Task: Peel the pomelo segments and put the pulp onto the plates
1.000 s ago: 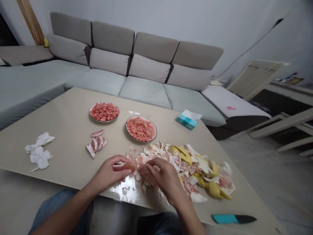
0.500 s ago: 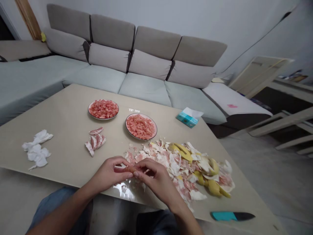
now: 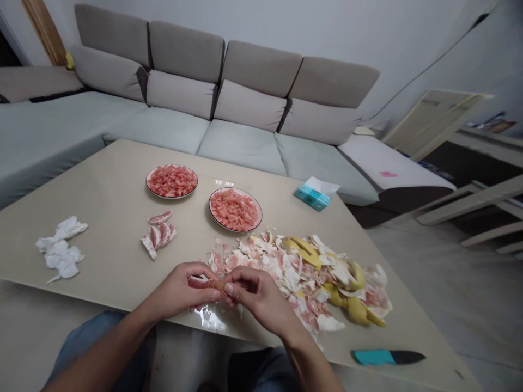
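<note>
Near the front edge of the table, my left hand [image 3: 188,288] is closed on a reddish pomelo segment [image 3: 214,283], partly hidden by my fingers. The thumb and fingertips of my right hand [image 3: 250,293] pinch the segment's other end. Beyond and right of my hands spreads a heap of white and pink peel scraps [image 3: 281,272] with yellow rind strips [image 3: 304,251]. Several unpeeled pomelo segments [image 3: 160,237] lie to the left, past my left hand. Two plates of red pulp pieces stand farther back, a left plate [image 3: 151,191] and a right plate [image 3: 218,219].
A knife [image 3: 378,357] with a teal handle lies at the table's front right. Crumpled white tissues [image 3: 63,253] are at the left, a blue tissue box [image 3: 312,196] at the back right. A grey sofa [image 3: 241,139] stands behind the table [image 3: 110,179].
My right fingers have shifted slightly on the segment, and more of its reddish surface shows between my hands. The plates, peel heap and knife have stayed in place.
</note>
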{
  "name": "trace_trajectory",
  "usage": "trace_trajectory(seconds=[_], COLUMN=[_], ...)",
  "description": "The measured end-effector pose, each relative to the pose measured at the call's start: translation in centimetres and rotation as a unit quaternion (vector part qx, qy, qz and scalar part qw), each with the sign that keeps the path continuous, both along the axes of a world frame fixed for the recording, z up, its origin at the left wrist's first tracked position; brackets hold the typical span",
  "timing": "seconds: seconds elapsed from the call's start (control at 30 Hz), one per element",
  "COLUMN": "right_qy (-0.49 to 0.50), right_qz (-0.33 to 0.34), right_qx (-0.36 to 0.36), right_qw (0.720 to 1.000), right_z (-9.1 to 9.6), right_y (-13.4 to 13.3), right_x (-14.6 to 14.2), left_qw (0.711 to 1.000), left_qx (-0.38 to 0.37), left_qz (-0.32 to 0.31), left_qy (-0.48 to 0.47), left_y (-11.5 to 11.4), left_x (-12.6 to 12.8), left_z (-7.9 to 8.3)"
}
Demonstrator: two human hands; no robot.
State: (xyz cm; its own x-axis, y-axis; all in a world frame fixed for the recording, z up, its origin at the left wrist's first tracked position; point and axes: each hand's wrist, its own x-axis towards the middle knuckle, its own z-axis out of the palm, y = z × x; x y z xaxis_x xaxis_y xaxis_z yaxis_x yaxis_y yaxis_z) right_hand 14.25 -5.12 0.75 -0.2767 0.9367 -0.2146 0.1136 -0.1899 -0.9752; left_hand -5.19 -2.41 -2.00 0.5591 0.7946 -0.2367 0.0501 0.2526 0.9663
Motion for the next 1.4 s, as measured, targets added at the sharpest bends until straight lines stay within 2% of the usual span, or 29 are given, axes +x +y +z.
trace_trajectory(seconds=[0.23, 0.57, 0.67, 0.87, 1.17, 1.4], right_qy=[0.06, -0.077, -0.041, 0.108, 0.184, 0.126], right_qz=[0.008, -0.007, 0.008, 0.012, -0.035, -0.021], right_qx=[-0.059, 0.039, 0.011, -0.084, -0.044, 0.004], right_qw=[0.996, 0.996, 0.999, 0.99, 0.981, 0.992], right_z=[0.03, 0.32, 0.28, -0.33, -0.28, -0.17], right_y=[0.16, -0.14, 0.07, 0.66, 0.79, 0.49], right_x=[0.14, -0.11, 0.05, 0.51, -0.15, -0.41], left_qw=[1.0, 0.999, 1.0, 0.999, 0.996, 0.996], left_qx=[0.0, 0.037, 0.025, -0.013, 0.011, 0.044], left_qz=[-0.013, 0.001, -0.007, -0.013, 0.043, 0.057], left_qy=[-0.014, 0.009, 0.002, -0.032, -0.074, -0.06], left_y=[0.08, 0.1, 0.07, 0.14, 0.52, 0.52], left_x=[-0.17, -0.13, -0.21, -0.43, -0.77, -0.93], left_z=[0.34, 0.95, 0.88, 0.44, 0.91, 0.77])
